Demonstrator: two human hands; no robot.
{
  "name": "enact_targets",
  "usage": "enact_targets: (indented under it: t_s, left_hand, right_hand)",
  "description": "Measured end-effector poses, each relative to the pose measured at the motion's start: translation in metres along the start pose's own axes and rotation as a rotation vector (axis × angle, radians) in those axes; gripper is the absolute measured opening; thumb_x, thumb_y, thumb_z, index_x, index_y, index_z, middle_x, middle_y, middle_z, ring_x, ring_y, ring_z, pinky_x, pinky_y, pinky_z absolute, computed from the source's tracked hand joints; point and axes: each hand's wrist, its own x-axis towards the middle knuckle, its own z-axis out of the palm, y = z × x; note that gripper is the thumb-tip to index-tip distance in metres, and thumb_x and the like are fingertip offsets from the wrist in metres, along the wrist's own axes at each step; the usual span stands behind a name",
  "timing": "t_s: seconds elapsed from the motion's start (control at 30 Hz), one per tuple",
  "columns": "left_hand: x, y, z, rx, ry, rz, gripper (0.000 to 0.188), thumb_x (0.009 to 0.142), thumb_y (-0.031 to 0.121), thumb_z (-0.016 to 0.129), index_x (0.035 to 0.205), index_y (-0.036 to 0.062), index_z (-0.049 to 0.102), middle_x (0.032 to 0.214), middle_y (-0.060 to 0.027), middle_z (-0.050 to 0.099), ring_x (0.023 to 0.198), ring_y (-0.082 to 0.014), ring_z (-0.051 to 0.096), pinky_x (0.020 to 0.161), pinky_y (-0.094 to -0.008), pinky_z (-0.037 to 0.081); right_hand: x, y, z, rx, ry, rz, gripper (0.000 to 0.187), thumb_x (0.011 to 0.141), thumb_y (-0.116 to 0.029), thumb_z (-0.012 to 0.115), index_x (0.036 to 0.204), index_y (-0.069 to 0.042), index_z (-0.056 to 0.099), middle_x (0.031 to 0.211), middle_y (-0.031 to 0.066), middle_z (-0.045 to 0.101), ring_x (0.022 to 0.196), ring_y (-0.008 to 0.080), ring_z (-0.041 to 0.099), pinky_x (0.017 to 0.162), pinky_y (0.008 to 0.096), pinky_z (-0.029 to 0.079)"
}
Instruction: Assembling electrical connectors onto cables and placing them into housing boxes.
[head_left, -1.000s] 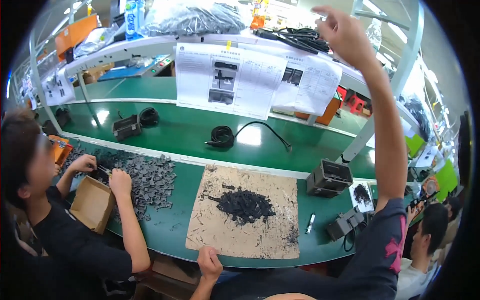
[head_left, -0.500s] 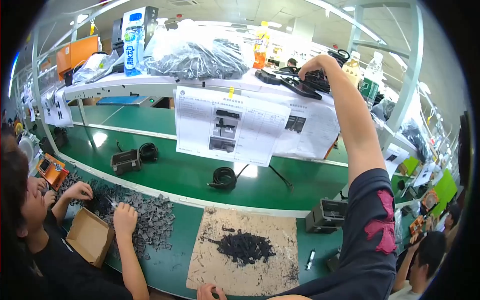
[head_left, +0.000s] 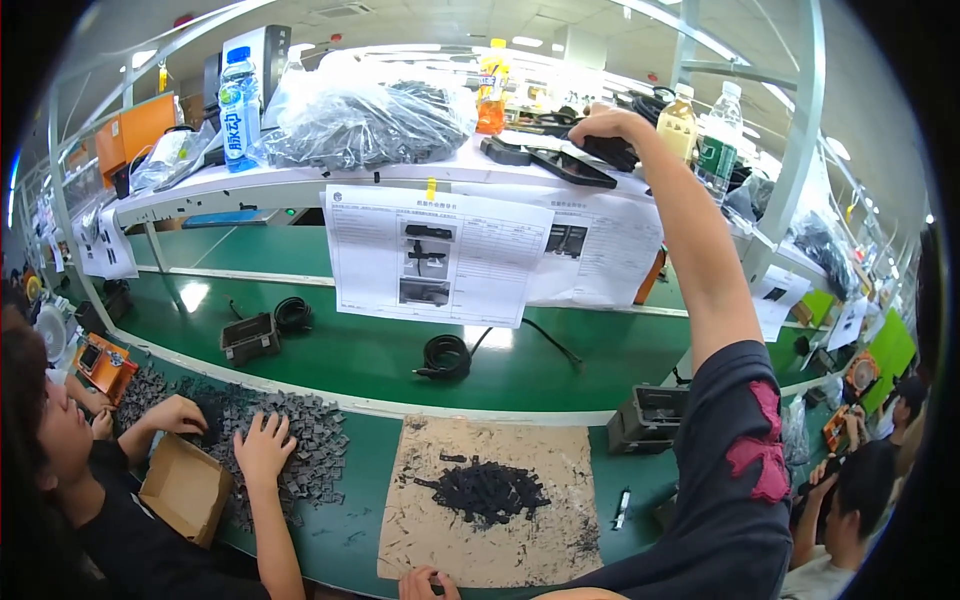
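Observation:
My right arm stretches up to the white shelf, where my right hand [head_left: 612,125] bends down over a dark bundle [head_left: 612,153]. Its fingers are curled in among black pieces, and their tips are hidden. A flat black frame-like part [head_left: 572,168] lies on the shelf just left of that hand. Low in the view, my left hand [head_left: 428,583] rests at the near edge of a cardboard sheet [head_left: 415,520], fingers curled; a small dark spot shows between them, too small to name. On the cardboard lies a heap of small black parts [head_left: 490,492].
Bottles stand on the shelf, including an orange one [head_left: 492,88], beside a plastic bag [head_left: 370,125] of dark parts. Printed sheets [head_left: 430,255] hang below. A grey box [head_left: 648,418] sits right of the cardboard. A co-worker's hands [head_left: 265,447] are over grey parts at left.
The view has shifted slightly, with shelf items now further left. My right hand stays at the shelf among the black pieces. The co-worker's nearer hand has spread flat over the grey parts.

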Motion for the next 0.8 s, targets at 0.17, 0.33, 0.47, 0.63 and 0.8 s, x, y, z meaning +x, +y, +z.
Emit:
enact_targets:
  t_s: [0.17, 0.33, 0.47, 0.63, 0.8]
  left_hand:
    - [-0.002, -0.008, 0.004, 0.008, 0.027, 0.011, 0.018, 0.085, 0.014, 0.067, 0.097, 0.0021, 0.061, 0.087, -0.0159, 0.059, 0.078, -0.0368, 0.058, 0.072, -0.0446, 0.048]
    - [-0.011, -0.008, 0.009, -0.003, 0.025, 0.026, 0.018, 0.085, 0.015, 0.067, 0.097, 0.0023, 0.061, 0.086, -0.0153, 0.059, 0.076, -0.0363, 0.058, 0.071, -0.0444, 0.048]
    - [-0.017, -0.013, 0.010, 0.007, 0.037, 0.024, 0.018, 0.085, 0.015, 0.067, 0.096, 0.0025, 0.061, 0.084, -0.0149, 0.058, 0.075, -0.0359, 0.057, 0.070, -0.0442, 0.048]
    - [-0.017, -0.017, 0.016, -0.005, 0.054, 0.047, 0.018, 0.085, 0.015, 0.066, 0.096, 0.0028, 0.061, 0.083, -0.0143, 0.057, 0.074, -0.0355, 0.057, 0.069, -0.0440, 0.047]
    - [-0.017, -0.019, 0.017, -0.010, 0.075, 0.065, 0.017, 0.085, 0.016, 0.066, 0.096, 0.0031, 0.061, 0.081, -0.0137, 0.056, 0.073, -0.0350, 0.056, 0.068, -0.0438, 0.047]
  right_hand:
    - [-0.001, 0.007, -0.025, 0.196, -0.086, -0.077, 0.036, 0.066, -0.037, 0.069, 0.092, -0.012, 0.071, 0.106, 0.0113, 0.063, 0.095, 0.0227, 0.059, 0.080, 0.0337, 0.046]
    - [-0.006, 0.012, -0.040, 0.475, 0.000, -0.035, 0.025, 0.072, -0.036, 0.067, 0.082, -0.013, 0.064, 0.091, 0.0078, 0.064, 0.077, 0.0155, 0.062, 0.067, 0.0282, 0.049]
    - [-0.030, 0.001, -0.052, 0.728, 0.001, -0.004, 0.032, 0.071, -0.037, 0.069, 0.088, -0.011, 0.060, 0.069, 0.0070, 0.062, 0.046, 0.0123, 0.057, 0.043, 0.0239, 0.046]
    - [-0.027, 0.008, -0.063, 0.931, 0.087, -0.068, 0.029, 0.075, -0.033, 0.067, 0.092, -0.010, 0.059, 0.066, 0.0080, 0.063, 0.052, 0.0116, 0.063, 0.046, 0.0228, 0.054]
    - [-0.017, 0.008, -0.083, 1.150, 0.115, -0.133, 0.028, 0.080, -0.034, 0.064, 0.095, -0.011, 0.060, 0.068, 0.0079, 0.065, 0.053, 0.0121, 0.065, 0.050, 0.0247, 0.057]
